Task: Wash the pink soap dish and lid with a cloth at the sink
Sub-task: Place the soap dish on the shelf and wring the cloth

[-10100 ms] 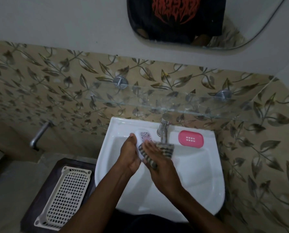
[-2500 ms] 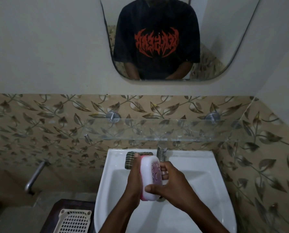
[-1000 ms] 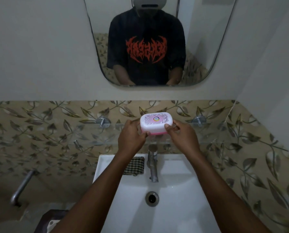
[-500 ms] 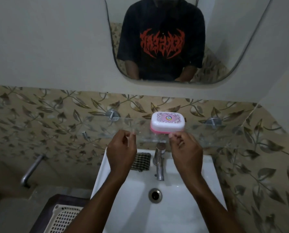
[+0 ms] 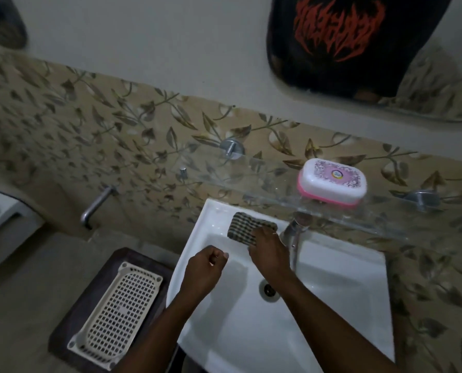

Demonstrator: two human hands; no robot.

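Head view, from left to right: a cream perforated tray lies on a dark stand beside the white sink. Over the basin, the left hand hovers with its fingers curled loosely inward, holding nothing. The right hand reaches to the back left ledge of the sink, its fingers lying on the checked cloth; their tips are hidden, so I cannot tell whether they pinch it. Just right stands the tap. Above it, the pink soap dish, its white lid on, sits on the glass shelf.
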